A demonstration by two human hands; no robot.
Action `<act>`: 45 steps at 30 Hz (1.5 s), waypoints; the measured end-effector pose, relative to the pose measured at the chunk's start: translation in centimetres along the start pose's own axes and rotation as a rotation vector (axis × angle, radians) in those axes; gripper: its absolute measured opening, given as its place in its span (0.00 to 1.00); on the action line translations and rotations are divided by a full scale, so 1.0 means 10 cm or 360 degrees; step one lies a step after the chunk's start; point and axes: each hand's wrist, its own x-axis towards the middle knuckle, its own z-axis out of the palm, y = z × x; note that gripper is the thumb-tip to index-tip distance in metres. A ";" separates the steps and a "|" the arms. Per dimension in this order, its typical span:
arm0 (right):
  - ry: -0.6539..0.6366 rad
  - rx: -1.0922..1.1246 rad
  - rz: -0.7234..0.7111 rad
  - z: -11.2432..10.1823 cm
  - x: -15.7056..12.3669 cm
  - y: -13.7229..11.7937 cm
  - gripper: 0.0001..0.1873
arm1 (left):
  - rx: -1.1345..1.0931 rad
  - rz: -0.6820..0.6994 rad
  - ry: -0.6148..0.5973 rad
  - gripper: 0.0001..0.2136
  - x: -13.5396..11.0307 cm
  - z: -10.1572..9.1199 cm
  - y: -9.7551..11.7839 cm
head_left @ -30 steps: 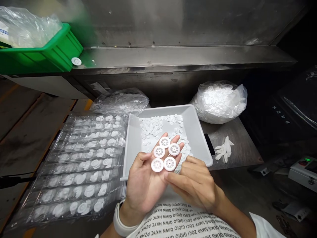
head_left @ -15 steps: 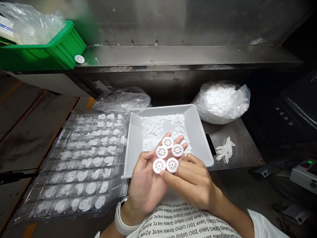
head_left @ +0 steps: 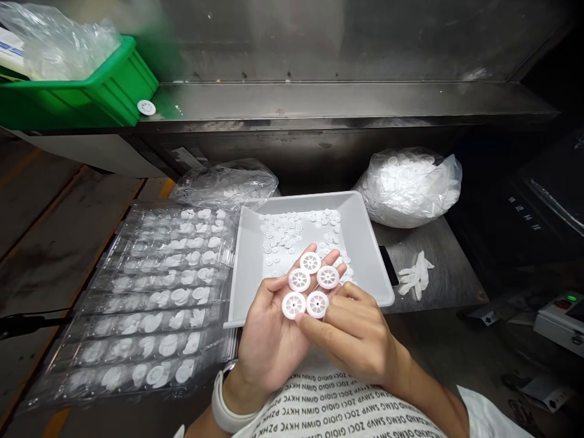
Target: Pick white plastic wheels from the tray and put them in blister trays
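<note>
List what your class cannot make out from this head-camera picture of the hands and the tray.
Head view, undersides of the white spoked plastic wheels: hidden against the palm of the left hand.
Head view, floor of the grey tray below the hands: hidden by them and the right hand.
Head view, exact shapes of the small white parts: too small.
Head view, green plastic crate: cut off by the left edge, contents hidden by clear plastic film.

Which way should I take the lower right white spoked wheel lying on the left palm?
Pinch the rim of the white plastic spoked wheel with the right hand, coming from the lower right. It lies flat on the left hand, that edge faces away from the other wheels, and the rim looks firmer than the thin spokes.
</note>
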 end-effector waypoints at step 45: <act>0.0602 0.0986 0.1643 0.05 -0.24 1.00 0.13 | 0.0124 0.0234 0.0345 0.29 0.06 -0.06 0.06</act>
